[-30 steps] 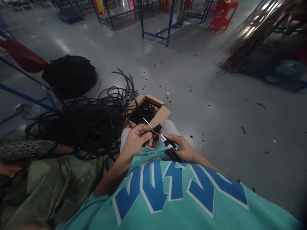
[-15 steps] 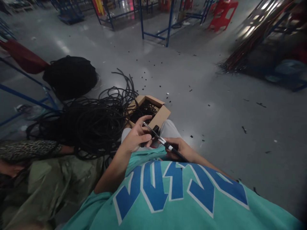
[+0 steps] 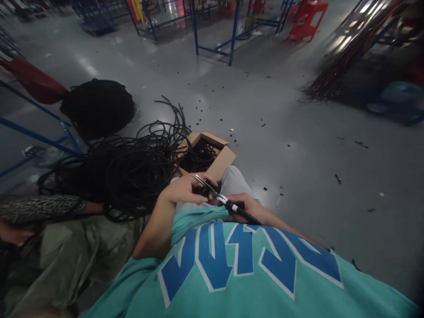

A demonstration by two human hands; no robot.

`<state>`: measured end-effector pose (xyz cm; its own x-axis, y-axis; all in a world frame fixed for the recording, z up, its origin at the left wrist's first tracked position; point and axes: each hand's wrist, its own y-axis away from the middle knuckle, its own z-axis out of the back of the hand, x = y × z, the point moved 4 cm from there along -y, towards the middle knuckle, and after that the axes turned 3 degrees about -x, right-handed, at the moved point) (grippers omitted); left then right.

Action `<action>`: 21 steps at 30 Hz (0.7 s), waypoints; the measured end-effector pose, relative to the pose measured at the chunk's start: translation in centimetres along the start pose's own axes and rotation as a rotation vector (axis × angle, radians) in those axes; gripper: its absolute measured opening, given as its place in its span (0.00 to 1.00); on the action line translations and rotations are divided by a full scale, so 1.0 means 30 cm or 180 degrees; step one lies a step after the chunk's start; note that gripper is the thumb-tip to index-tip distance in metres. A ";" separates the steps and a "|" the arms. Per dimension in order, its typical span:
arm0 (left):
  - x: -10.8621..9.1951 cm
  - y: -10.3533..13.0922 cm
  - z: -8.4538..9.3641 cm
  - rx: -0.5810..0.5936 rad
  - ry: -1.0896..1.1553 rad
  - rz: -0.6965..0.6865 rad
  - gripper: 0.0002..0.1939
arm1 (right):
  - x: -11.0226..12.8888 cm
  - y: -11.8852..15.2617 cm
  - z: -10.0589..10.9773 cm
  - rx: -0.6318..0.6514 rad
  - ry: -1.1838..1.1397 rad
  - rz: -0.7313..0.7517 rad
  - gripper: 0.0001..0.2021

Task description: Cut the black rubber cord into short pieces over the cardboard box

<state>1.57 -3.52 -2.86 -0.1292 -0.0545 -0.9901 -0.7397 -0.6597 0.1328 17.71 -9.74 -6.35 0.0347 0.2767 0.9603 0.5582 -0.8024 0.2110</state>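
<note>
My right grip (image 3: 247, 205) is wrapped round the black handle (image 3: 248, 216) of a slim silver-tipped tool with white bands (image 3: 234, 207); its tip lies at my curled left grip (image 3: 180, 189), whose hold I cannot tell. Beyond, a brown cardboard box (image 3: 223, 161) holds small black pieces (image 3: 205, 149).

The dimly lit grey floor (image 3: 318, 176) shines in pale patches. Blue frames (image 3: 234, 35) and a red stool (image 3: 302, 20) stand farther off.

One head-worn view, forward and down over the shirt (image 3: 245, 293) to nearby hands (image 3: 180, 190) and floor (image 3: 281, 110) beyond.
</note>
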 end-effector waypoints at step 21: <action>0.047 -0.256 0.412 -0.2818 0.0912 -0.0468 0.32 | -0.060 0.030 0.138 -0.0840 -0.0046 -0.0089 0.18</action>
<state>-1.09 10.75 -4.72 0.1802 -0.0300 -0.9832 0.0504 -0.9979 0.0397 21.60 -8.77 -8.63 0.0351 0.3067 0.9511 0.3238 -0.9039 0.2796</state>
